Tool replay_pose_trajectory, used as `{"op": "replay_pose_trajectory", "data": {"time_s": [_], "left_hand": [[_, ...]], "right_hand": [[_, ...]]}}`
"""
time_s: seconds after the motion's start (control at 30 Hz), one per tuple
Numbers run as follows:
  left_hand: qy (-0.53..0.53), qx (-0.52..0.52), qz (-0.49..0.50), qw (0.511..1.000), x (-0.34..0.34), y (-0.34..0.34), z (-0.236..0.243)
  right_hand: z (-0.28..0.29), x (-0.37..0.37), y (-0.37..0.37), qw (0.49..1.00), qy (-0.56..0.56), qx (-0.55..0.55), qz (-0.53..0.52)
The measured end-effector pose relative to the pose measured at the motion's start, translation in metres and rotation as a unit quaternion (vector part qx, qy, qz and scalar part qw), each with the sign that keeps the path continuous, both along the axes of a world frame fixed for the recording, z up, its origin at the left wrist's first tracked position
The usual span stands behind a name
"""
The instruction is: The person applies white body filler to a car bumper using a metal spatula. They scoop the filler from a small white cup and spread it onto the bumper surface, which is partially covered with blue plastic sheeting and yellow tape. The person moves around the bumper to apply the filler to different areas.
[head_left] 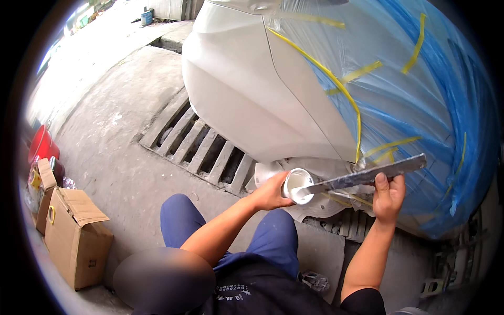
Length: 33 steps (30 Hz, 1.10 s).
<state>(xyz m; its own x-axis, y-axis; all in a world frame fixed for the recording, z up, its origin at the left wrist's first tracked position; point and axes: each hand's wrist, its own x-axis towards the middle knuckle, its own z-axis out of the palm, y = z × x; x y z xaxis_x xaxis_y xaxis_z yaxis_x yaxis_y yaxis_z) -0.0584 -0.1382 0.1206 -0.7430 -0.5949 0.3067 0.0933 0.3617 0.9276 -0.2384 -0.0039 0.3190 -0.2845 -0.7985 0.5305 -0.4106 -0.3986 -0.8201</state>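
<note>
My left hand [270, 193] is closed around a small white tub [300, 173], held above my knees with its mouth facing up. Whitish material shows inside it. A long, flat, grey-smeared mixing stick [362, 177] slants into the tub, its narrow end inside the mouth and whitened. My right hand [389, 199] grips the stick near its wide far end, the thumb lying along it. Just ahead of both hands is a pale car body panel [252, 89], bordered by yellow tape [336, 79] and blue masking film [409, 115].
A slotted concrete drain grate [189, 142] runs along the floor below the panel. Cardboard boxes [79, 236] and a red bucket [44, 143] stand at the left. Crumpled clear plastic [315, 281] lies near my right leg. A blue bucket [146, 18] is far back.
</note>
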Motion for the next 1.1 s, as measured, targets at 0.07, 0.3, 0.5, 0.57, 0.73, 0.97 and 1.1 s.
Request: {"op": "replay_pose_trajectory", "data": {"time_s": [0.07, 0.3, 0.5, 0.57, 0.73, 0.97, 1.1], "left_hand": [[0.003, -0.01, 0.031, 0.999, -0.002, 0.002, 0.002], [0.062, -0.018, 0.135, 0.989, -0.001, 0.002, 0.04], [0.077, -0.058, 0.22, 0.971, -0.009, -0.009, 0.057], [0.09, -0.045, 0.216, 0.971, -0.012, -0.012, 0.064], [0.095, -0.029, 0.221, 0.97, -0.02, -0.021, 0.073], [0.057, 0.008, 0.224, 0.973, -0.027, -0.025, 0.076], [0.051, 0.007, 0.237, 0.97, -0.029, -0.025, 0.076]], "right_hand": [[-0.011, -0.004, -0.008, 0.998, -0.006, -0.021, -0.065], [-0.032, 0.009, -0.017, 0.984, -0.078, -0.006, -0.162], [-0.018, -0.019, -0.019, 0.963, -0.194, -0.053, -0.179], [-0.018, -0.028, -0.019, 0.959, -0.214, -0.068, -0.174], [-0.028, -0.053, -0.019, 0.954, -0.246, -0.101, -0.138], [-0.041, -0.079, -0.021, 0.945, -0.275, -0.128, -0.124], [-0.045, -0.083, -0.024, 0.941, -0.292, -0.128, -0.117]]}}
